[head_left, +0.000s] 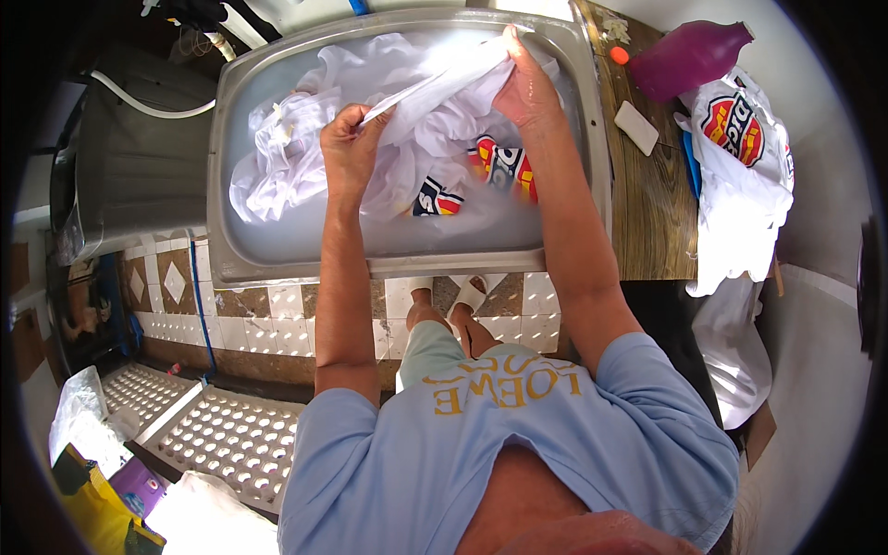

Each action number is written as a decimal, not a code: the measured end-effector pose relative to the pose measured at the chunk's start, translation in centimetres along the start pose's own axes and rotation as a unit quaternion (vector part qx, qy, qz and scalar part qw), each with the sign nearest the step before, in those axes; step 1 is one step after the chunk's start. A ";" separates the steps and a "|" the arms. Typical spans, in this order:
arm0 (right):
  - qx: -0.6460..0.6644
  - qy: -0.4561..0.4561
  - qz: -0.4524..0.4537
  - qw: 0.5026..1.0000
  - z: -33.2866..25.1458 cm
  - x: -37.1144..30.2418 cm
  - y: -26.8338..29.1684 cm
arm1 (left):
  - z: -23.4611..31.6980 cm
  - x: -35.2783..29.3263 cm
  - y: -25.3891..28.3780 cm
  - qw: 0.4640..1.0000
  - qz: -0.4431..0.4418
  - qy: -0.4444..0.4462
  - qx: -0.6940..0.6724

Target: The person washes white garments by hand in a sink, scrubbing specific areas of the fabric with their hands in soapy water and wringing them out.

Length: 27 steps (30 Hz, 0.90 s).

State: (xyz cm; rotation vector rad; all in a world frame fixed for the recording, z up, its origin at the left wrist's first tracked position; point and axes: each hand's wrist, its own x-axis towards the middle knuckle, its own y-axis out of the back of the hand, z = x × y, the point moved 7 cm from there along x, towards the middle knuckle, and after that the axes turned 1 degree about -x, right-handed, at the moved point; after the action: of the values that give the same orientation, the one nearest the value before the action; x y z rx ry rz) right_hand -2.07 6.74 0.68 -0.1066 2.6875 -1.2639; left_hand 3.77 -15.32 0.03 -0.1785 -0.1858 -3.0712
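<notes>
A wet white garment (439,88) is stretched between my two hands above a metal sink basin (592,139). My left hand (353,139) pinches one edge of it near the middle of the basin. Higher up at the right, my right hand (531,88) grips the other end between thumb and fingers. Below, more white cloth (287,166) lies bunched in cloudy water (388,233). A colourful printed patch (504,166) in red, yellow and dark blue shows on the soaked cloth near my right wrist. Part of the garment's far side is hidden by its own folds.
On the wooden counter (652,222) at the right are a purple bottle (689,60), an orange cap (619,55), a white bar (636,128) and a white printed shirt (740,203) hanging over the edge. A grey tub-like machine (139,166) with a white hose (153,111) stands left.
</notes>
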 end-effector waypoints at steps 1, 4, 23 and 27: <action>0.025 -0.025 0.008 0.999 0.4 -0.1 -0.4 | 0.7 0.1 0.2 0.997 0.008 -0.046 -0.054; 0.076 -0.051 0.015 0.996 2.1 0.3 0.7 | 5.7 1.0 -1.8 0.962 -0.015 -0.134 -0.236; 0.164 0.081 -0.017 0.983 6.1 2.7 4.6 | 6.1 4.8 -16.0 0.910 -0.083 -0.386 0.129; -0.004 -0.042 0.272 0.961 5.0 0.5 2.0 | 1.2 12.2 -9.5 0.981 -0.052 -0.130 0.132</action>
State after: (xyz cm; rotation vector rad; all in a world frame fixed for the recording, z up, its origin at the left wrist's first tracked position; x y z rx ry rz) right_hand -1.67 4.12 -4.05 0.5288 2.3997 -1.0405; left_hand -8.80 -6.44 1.55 -0.5718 -0.6285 -3.0719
